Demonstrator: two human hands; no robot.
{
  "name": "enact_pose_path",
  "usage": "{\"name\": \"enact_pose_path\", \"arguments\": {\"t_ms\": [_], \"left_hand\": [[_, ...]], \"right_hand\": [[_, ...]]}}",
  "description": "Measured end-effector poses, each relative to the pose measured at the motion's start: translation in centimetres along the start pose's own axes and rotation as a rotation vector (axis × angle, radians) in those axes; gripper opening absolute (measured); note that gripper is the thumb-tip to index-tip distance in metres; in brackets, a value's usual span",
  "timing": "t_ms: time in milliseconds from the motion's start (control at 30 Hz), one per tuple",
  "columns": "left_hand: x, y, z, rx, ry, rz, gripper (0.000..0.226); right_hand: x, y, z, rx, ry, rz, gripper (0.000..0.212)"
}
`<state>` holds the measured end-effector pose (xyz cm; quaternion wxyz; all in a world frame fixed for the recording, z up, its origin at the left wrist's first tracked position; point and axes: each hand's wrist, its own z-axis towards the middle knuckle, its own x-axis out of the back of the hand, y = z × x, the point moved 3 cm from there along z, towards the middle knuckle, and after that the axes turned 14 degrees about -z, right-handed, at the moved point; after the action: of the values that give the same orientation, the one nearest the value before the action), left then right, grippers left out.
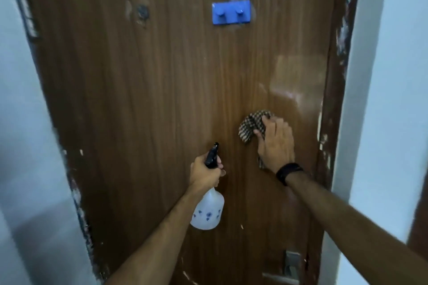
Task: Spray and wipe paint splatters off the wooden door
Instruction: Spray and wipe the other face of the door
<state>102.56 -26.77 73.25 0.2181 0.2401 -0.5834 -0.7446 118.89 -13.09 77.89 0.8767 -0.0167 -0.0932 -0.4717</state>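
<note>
Left hand [205,172] grips one spray bottle [208,209]; right hand [275,146] presses one checked cloth [253,126], seemingly bunched, against door [150,88].

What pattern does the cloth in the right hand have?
The cloth has a brown-and-cream check, seen in the head view.

Home interior, wooden door [162,99], blue hook rack [231,14]
</note>
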Motion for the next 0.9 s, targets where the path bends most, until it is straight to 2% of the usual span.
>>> {"name": "enact_pose_path", "arguments": {"t_ms": [133, 233, 300, 400, 467, 533, 600, 700, 800, 900], "left_hand": [[4.0, 4.4, 2.2, -0.071, 0.040, 0.027, 0.017], [7.2, 5.9, 3.5, -0.083, 0.054, 0.040, 0.014], [9.4, 6.4, 4.1, -0.079, 0.048, 0.046, 0.014], [12.9, 7.0, 4.5, -0.077, 0.050, 0.054, 0.014], [15.3, 7.3, 4.9, -0.070, 0.058, 0.066, 0.014], [17.2, 7.7, 5.5, -0.062, 0.047, 0.081, 0.014], [19.5, 8.9, 6.4, -0.080, 0.040, 0.100, 0.015], [22.3, 12.0, 8.0, -0.129, 0.065, 0.101, 0.016], [24.8, 15.1, 9.3, -0.175, 0.082, 0.094, 0.017], [26.8, 17.3, 10.0, -0.207, 0.107, 0.078, 0.016]], "right_hand": [[0.4, -4.7, 8.3, -0.025, 0.031, -0.003, 0.031], [-0.7, -9.4, 9.3, 0.053, -0.016, -0.040, 0.035], [-1.2, -12.7, 8.4, 0.192, -0.032, -0.056, 0.039], [-2.1, -17.9, 7.3, 0.519, -0.090, -0.051, 0.047], [-2.3, -20.3, 8.4, 0.630, -0.095, -0.074, 0.050], [-2.2, -21.6, 11.4, 0.554, -0.068, -0.084, 0.039], [-1.9, -22.9, 15.8, 0.372, -0.041, -0.082, 0.029], [-1.5, -25.1, 21.2, 0.156, 0.000, -0.050, 0.030], [-2.4, -28.7, 23.1, 0.173, 0.015, -0.051, 0.033], [-3.3, -32.8, 22.5, 0.298, -0.022, -0.041, 0.036]]}}
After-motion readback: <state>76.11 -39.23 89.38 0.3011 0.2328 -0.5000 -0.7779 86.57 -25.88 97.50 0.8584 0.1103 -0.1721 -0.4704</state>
